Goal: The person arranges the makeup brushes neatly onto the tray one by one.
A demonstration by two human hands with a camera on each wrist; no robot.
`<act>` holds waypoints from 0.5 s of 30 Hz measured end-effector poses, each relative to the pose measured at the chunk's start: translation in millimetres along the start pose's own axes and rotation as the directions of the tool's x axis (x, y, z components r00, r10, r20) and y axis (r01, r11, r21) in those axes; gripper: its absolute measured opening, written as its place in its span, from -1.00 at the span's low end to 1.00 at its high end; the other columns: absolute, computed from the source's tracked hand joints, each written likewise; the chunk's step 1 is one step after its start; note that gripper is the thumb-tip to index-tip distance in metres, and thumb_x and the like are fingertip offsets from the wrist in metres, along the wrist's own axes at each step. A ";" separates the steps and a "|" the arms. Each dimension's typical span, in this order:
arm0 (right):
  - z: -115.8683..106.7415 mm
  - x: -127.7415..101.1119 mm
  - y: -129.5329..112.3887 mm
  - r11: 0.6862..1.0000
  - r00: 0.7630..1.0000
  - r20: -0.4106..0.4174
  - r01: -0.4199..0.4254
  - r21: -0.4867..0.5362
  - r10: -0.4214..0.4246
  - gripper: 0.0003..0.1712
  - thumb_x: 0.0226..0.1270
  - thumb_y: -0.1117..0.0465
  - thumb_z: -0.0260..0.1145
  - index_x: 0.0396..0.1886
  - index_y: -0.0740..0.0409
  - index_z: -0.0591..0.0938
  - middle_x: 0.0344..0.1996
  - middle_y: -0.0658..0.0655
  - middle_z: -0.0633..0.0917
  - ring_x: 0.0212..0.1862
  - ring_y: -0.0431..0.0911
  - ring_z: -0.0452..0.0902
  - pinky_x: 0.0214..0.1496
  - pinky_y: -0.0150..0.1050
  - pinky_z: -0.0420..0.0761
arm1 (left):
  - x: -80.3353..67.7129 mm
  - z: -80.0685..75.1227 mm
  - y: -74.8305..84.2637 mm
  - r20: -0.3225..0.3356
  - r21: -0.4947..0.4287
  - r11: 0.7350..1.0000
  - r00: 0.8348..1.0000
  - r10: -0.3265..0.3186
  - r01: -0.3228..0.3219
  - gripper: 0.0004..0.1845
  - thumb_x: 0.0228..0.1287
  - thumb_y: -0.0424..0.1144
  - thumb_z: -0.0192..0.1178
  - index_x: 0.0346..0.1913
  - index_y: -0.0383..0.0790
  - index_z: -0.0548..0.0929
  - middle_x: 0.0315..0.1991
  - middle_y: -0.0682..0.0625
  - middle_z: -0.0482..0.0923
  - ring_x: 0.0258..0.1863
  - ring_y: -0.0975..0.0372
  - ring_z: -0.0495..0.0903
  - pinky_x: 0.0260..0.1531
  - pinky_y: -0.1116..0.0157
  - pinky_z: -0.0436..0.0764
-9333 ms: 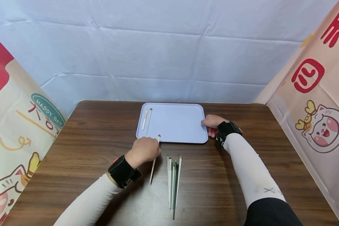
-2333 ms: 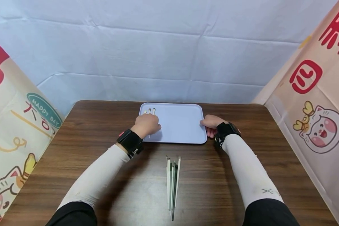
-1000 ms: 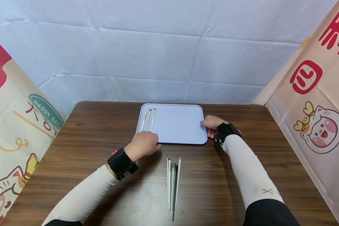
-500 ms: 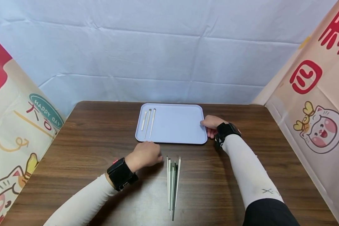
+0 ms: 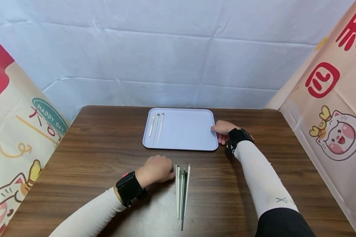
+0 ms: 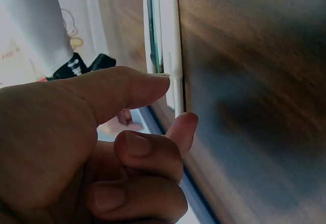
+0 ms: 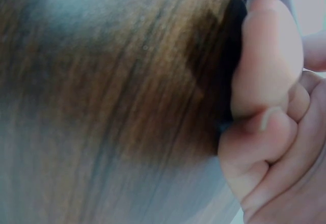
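Note:
My left hand (image 5: 158, 168) is just left of the top end of a bundle of slim brushes (image 5: 182, 194) with white and green handles, lying on the table. In the left wrist view, its thumb and forefinger stand apart beside a pale brush handle (image 6: 173, 40), while the other fingers are bent. A pale blue tray (image 5: 187, 131) lies at the far side. Three pale brushes (image 5: 156, 128), one of them shorter, are lined up inside along its left end. With thumb on top, my right hand (image 5: 223, 130) grips the tray's right edge; bent fingers show in the right wrist view.
The brown wooden table (image 5: 106, 141) ends behind the tray at a pale cloth backdrop (image 5: 166, 59). Printed banners, one on the left (image 5: 14, 148) and one on the right (image 5: 329, 115), flank it.
A third brush has gone from my left hand into the tray beside the other two. The left hand then came back toward me and right, to the bundle. The right hand stays at the tray.

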State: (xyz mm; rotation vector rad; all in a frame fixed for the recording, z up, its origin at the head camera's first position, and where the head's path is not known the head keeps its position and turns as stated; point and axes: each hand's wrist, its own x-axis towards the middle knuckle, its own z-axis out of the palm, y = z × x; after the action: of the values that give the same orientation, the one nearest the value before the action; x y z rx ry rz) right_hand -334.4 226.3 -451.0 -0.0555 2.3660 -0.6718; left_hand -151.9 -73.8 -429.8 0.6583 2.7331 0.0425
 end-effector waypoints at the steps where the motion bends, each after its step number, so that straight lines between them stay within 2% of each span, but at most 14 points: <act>1: 0.0 0.4 0.2 1.000 1.000 0.001 -0.001 0.002 0.001 -0.40 0.49 0.12 -0.08 -0.75 0.21 0.59 -0.79 0.06 0.60 -0.75 -0.17 0.55 -0.64 -0.34 0.49 | 0.4 0.8 0.9 0.005 0.003 1.000 1.000 0.001 -0.001 -0.54 0.39 0.03 0.24 -0.63 -0.11 0.44 -0.52 -0.01 0.53 -0.52 0.12 0.54 -0.48 0.10 0.59; 15: 0.4 -1.6 -1.3 1.000 1.000 0.007 0.008 0.023 -0.008 -0.41 0.45 0.17 -0.11 -0.78 0.22 0.56 -0.84 0.04 0.58 -0.80 -0.20 0.51 -0.69 -0.35 0.47 | 2.0 4.3 8.3 0.011 0.028 0.999 0.999 0.037 -0.037 -0.57 0.38 0.04 0.25 -0.60 -0.09 0.47 -0.52 0.02 0.55 -0.53 0.16 0.52 -0.47 0.11 0.61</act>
State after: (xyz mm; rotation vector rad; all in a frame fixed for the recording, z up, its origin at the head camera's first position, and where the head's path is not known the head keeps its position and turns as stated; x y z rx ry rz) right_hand -333.0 225.3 -449.7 -0.0576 2.3517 -0.7011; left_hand -148.6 -65.8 -433.7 0.7149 2.7156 0.0094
